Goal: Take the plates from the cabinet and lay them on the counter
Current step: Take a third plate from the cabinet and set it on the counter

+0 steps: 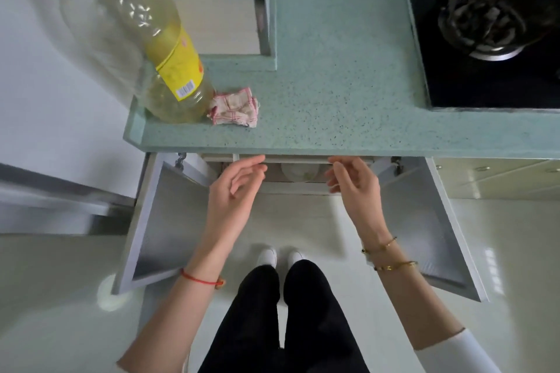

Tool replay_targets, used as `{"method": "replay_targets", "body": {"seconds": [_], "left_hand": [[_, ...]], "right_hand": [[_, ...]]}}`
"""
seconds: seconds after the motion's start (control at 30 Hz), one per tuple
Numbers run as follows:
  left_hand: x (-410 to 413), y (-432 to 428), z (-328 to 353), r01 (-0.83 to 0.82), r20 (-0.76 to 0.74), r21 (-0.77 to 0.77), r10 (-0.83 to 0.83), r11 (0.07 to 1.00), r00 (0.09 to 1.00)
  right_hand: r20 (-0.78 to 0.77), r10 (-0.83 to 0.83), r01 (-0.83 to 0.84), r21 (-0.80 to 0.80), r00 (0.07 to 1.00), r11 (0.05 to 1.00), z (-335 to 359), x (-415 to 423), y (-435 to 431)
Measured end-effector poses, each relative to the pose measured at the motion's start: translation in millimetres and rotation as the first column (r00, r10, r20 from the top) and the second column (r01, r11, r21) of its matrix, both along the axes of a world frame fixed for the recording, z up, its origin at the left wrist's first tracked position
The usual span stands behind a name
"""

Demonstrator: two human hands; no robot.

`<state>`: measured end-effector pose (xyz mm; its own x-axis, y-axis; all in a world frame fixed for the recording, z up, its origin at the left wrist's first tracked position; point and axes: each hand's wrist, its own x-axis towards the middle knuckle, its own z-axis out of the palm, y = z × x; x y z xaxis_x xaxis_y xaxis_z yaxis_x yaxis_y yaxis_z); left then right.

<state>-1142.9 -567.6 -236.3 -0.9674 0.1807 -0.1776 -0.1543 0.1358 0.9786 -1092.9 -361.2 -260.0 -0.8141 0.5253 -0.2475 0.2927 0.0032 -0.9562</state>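
The cabinet under the speckled green counter [333,94] stands with both doors swung wide, the left door [163,221] and the right door [424,221]. Inside, just below the counter edge, a pale plate [298,172] with a faint pattern shows between my hands; most of it is hidden by the counter. My left hand [239,185] reaches toward the opening with relaxed fingers and holds nothing. My right hand [353,175] hovers at the right of the plate, fingers loosely bent, empty.
A large plastic oil bottle [169,70] with a yellow label stands at the counter's left corner, a crumpled checked cloth [235,106] beside it. A black gas hob [491,39] with a burner fills the right. Pale tiled floor [288,221] lies below.
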Motion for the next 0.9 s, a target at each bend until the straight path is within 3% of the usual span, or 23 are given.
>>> {"method": "replay_targets", "body": {"seconds": [0.17, 0.37, 0.77, 0.9], "left_hand": [[-33, 10, -85, 0.067, -0.043, 0.003, -0.067, 0.998, 0.997], [-53, 15, -234, 0.108, -0.023, -0.009, -0.109, 0.994, 0.994], [-153, 40, -556, 0.114, -0.061, -0.252, -0.134, 0.961, 0.989], [-188, 67, -637, 0.121, -0.023, -0.318, -0.136, 0.940, 0.991]], "right_hand": [[0.003, -0.064, 0.064, 0.013, 0.998, 0.998, -94, -14, 0], [0.021, -0.094, 0.093, 0.054, 0.995, 0.994, -239, -29, 7], [0.028, -0.045, 0.039, 0.178, 0.999, 0.983, -543, -97, 64], [0.108, -0.021, -0.003, 0.223, 0.994, 0.975, -616, -131, 86]]}}
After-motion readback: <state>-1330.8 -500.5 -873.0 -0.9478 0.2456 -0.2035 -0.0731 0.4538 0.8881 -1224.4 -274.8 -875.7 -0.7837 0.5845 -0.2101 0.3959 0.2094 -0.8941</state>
